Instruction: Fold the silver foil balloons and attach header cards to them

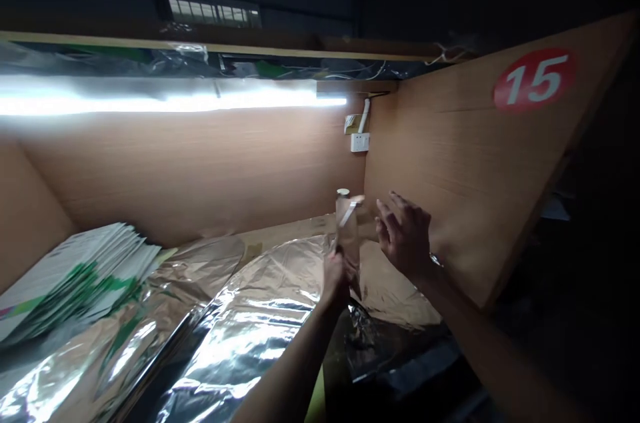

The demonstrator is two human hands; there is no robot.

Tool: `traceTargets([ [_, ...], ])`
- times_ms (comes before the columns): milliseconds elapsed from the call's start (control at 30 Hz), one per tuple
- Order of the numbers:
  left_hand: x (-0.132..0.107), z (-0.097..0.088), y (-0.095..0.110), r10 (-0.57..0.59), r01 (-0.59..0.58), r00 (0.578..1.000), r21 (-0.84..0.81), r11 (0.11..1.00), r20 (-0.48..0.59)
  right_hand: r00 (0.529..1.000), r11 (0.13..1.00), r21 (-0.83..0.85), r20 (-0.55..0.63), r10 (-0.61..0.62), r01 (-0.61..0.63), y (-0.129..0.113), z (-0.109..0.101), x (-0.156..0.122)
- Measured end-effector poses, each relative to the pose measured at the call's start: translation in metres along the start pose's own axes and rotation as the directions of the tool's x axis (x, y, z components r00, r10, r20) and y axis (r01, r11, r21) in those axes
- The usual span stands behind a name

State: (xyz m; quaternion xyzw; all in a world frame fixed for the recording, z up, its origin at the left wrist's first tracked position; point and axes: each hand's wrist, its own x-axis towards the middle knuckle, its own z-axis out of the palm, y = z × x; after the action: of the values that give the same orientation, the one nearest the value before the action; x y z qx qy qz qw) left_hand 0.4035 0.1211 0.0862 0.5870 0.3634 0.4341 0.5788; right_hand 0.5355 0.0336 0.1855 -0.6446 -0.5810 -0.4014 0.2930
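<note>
My left hand [336,276] is closed around the lower part of a narrow shiny brownish piece [348,233], which it holds upright. Blur hides what exactly this piece is; a bright pale streak crosses its upper end. Just above its top, a small white round thing [343,192] shows near the back wall. To the right, my right hand [406,240] is raised with its fingers apart and bent, holding nothing and not touching the piece. Silvery reflective film [260,316] lies in wrinkled sheets below and left of my hands, and more film [395,283] spreads under the right hand.
At the left stands a fanned stack of white and green printed sheets [95,263]. Wooden panels enclose the bench; the right panel [465,176] bears a red 15 label [534,78]. A lit tube lamp [175,100] runs along the back above a wall socket [360,142].
</note>
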Motion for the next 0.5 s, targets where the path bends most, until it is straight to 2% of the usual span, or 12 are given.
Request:
traceTargets([
  [67,-0.003,-0.024,-0.004,-0.061,0.046,0.994,-0.162,0.986,-0.089,1.0,0.99,0.141,-0.012,0.026,-0.024,-0.021,0.012,0.006],
  [133,-0.01,-0.049,-0.013,-0.118,0.075,0.981,-0.263,0.962,-0.152,0.992,0.961,0.277,0.124,-0.028,-0.007,-0.047,0.035,0.007],
  [167,-0.014,-0.062,-0.017,-0.142,0.086,0.974,-0.293,0.952,-0.175,0.97,0.943,0.332,0.229,-0.084,0.003,-0.061,0.051,0.005],
  [200,-0.017,-0.075,-0.022,-0.165,0.098,0.967,-0.31,0.946,-0.196,0.925,0.927,0.374,0.351,-0.144,0.002,-0.075,0.068,0.001],
  [267,-0.025,-0.101,-0.028,-0.196,0.12,0.954,-0.31,0.943,-0.227,0.78,0.907,0.42,0.576,-0.247,-0.024,-0.105,0.1,-0.014],
  [333,-0.032,-0.129,-0.029,-0.198,0.124,0.94,-0.264,0.957,-0.279,0.644,0.9,0.43,0.708,-0.292,-0.065,-0.131,0.125,-0.034],
  [367,-0.037,-0.143,-0.029,-0.184,0.114,0.93,-0.228,0.967,-0.318,0.606,0.9,0.428,0.739,-0.294,-0.086,-0.141,0.133,-0.044],
  [433,-0.046,-0.166,-0.029,-0.116,0.064,0.912,-0.141,0.988,-0.394,0.596,0.901,0.414,0.759,-0.262,-0.131,-0.155,0.144,-0.06],
  [467,-0.051,-0.175,-0.031,-0.034,0.042,0.921,0.011,0.999,-0.388,0.607,0.904,0.394,0.763,-0.222,-0.165,-0.157,0.146,-0.063],
  [500,-0.055,-0.182,-0.033,0.054,0.023,0.943,0.226,0.974,-0.329,0.626,0.908,0.362,0.763,-0.16,-0.21,-0.157,0.148,-0.064],
])
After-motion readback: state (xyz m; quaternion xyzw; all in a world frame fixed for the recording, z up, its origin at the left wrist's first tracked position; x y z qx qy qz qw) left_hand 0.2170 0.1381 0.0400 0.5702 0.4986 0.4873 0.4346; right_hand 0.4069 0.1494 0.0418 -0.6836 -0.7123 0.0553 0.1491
